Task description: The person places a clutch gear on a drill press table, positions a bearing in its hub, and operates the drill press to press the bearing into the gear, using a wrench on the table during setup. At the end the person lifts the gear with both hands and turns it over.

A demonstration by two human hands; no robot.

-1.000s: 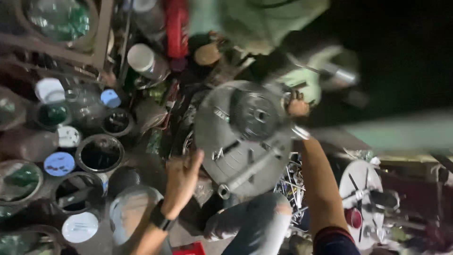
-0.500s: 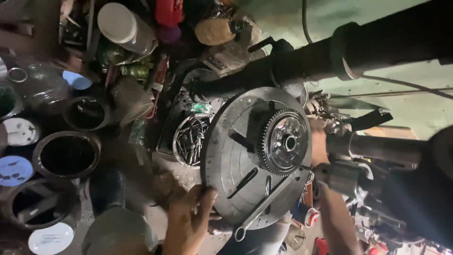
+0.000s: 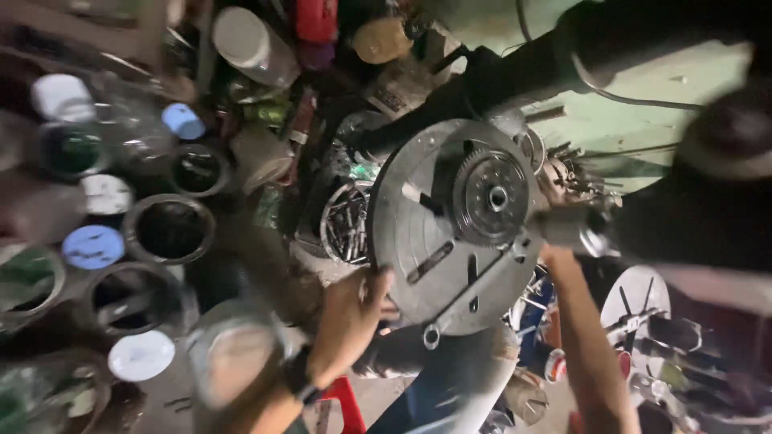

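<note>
— Where is the plate (image 3: pixel 418 241) now?

— In the middle of the view, tilted toward the camera, under a dark bar (image 3: pixel 515 72) that crosses the top. Its gear (image 3: pixel 490 195) sits at the hub, facing us. A spanner (image 3: pixel 450 313) lies across the lower face, its ring end just past the rim.

— What has changed?

— The left hand (image 3: pixel 350 317). A second ago it hung off the plate, fingers spread in the air. Half a second ago it was nearly there. Now it rests on the lower-left rim.

— Gripping it?

— It doesn't look so. The fingers (image 3: pixel 378 283) lie stretched against the edge, not curled round it. It reads as steadying contact rather than a clasp.

— And the right hand (image 3: pixel 556 255)?

— The forearm comes up from below on the plate's right side, as it did before. The hand itself ends at a blurred grey part (image 3: pixel 575 229) next to the gear. I cannot tell whether its fingers are closed.

— So the plate has a hand at each side?

— Yes, left rim and right rim, where earlier only the right was near it.

— Around it?

— A tin of bolts (image 3: pixel 346 221) is just left of the plate, open jars (image 3: pixel 169 229) are farther left, and a second slotted disc (image 3: pixel 635 301) lies at the right.
</note>
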